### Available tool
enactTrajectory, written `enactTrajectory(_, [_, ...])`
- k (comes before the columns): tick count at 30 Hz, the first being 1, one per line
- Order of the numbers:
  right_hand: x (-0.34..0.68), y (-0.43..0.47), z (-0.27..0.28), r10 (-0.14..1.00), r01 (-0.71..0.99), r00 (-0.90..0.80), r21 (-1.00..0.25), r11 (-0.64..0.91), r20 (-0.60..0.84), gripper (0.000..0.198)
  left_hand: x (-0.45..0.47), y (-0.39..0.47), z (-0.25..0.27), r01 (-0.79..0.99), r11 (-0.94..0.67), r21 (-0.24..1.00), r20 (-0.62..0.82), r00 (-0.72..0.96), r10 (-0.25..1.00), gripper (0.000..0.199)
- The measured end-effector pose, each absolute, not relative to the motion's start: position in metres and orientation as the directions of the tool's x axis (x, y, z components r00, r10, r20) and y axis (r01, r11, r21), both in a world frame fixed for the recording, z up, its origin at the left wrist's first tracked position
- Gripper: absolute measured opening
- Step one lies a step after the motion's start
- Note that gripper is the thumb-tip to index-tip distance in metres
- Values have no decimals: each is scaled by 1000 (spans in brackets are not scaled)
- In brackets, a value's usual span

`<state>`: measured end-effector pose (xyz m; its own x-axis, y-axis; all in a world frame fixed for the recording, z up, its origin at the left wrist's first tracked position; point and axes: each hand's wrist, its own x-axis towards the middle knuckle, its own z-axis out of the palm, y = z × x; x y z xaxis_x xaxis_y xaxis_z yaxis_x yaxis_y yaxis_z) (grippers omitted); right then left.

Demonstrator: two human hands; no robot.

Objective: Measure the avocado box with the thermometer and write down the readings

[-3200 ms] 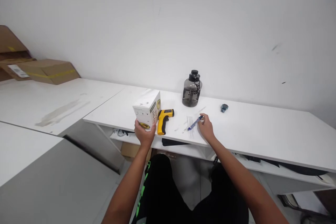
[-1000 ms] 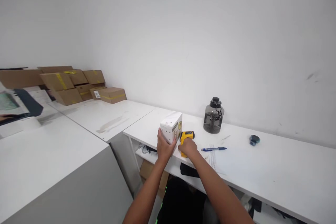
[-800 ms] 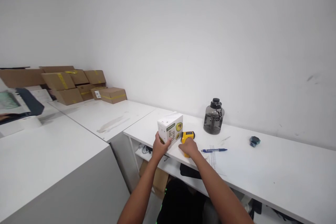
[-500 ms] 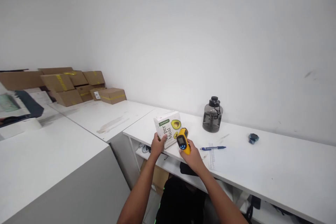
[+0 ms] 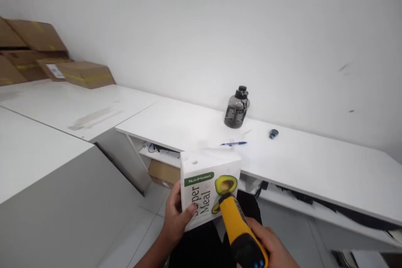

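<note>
My left hand (image 5: 177,215) grips the lower left side of a white box (image 5: 201,201), its thumb across the front. That front carries "NutriMotion" and "Super Meal" lettering and avocado pictures. In my right hand (image 5: 266,238) is a yellow and black infrared thermometer (image 5: 237,222), fingers wrapped round its handle. Its nose points at the lower avocado on the box, close to the surface; I cannot tell whether they touch. The box is held up above my lap, in front of the desk edge.
On the white desk (image 5: 298,163) stand a grey water jug (image 5: 237,109), a blue pen (image 5: 234,143) and a small dark blue object (image 5: 273,133). Cardboard boxes (image 5: 88,74) are stacked at the far left. Below the desktop, a shelf holds cables and a carton (image 5: 163,172).
My view has shifted right and down. The box and the thermometer have come closer to me, off the desk edge, and the thermometer's nose now points at the box front.
</note>
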<state>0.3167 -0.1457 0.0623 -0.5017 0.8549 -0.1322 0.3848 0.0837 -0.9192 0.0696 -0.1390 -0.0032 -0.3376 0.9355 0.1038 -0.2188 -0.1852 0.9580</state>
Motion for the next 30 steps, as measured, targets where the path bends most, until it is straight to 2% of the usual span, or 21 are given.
enactTrajectory(3, [324, -150, 77, 847, 361, -516, -930, 76, -130, 48, 81, -146, -4, -251, -151, 956, 84, -258, 962, 60])
enactTrajectory(6, [331, -152, 84, 845, 354, -529, -925, 136, -78, 50, 88, -149, -3, -221, -151, 964, 100, -225, 969, 64])
enactTrajectory(11, [339, -156, 76, 851, 322, -524, -921, 219, 19, 55, 95, -155, -6, -197, -200, 960, 158, -209, 965, 67])
enactTrajectory(17, [346, -158, 64, 843, 368, -522, -856, 362, 132, 57, 97, -157, -9, -169, -213, 962, 180, -194, 964, 76])
enactTrajectory(25, [348, -160, 64, 842, 417, -524, -824, 383, 126, 62, 94, -154, -12, -95, -305, 947, 288, -163, 944, 69])
enactTrajectory(30, [345, -158, 72, 828, 361, -560, -895, 262, 16, 63, 94, -154, -12, -81, -301, 950, 287, -142, 947, 73])
